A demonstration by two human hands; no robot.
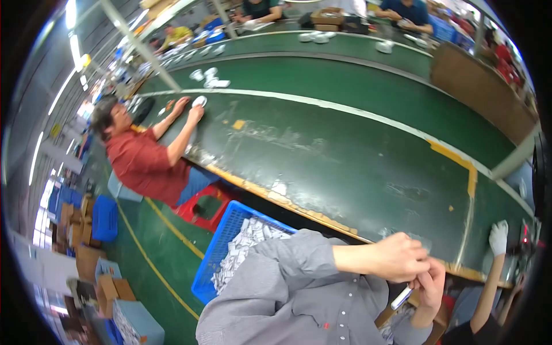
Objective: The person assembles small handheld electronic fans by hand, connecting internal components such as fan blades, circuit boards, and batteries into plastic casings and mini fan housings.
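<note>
Close in front of my body, near the table's front edge, both my hands meet. My left hand (401, 257) is closed, its fingers curled in against the right; what it grips, if anything, is hidden. My right hand (432, 283) is closed with thumb and fingers pinched around a slim white stick-like piece (402, 298) with a dark blue mark. One end of this piece points down and left, out of the hand; the other end is covered by fingers. Something translucent (426, 244), perhaps thin plastic, shows just beyond my left knuckles.
A long dark green table (345, 167) stretches ahead, its edge taped. Beside me on the left stands a blue basket (214, 253) full of small white-and-grey pieces. A co-worker in red (144, 161) sits farther left; a co-worker's gloved hand (498, 237) is at the right.
</note>
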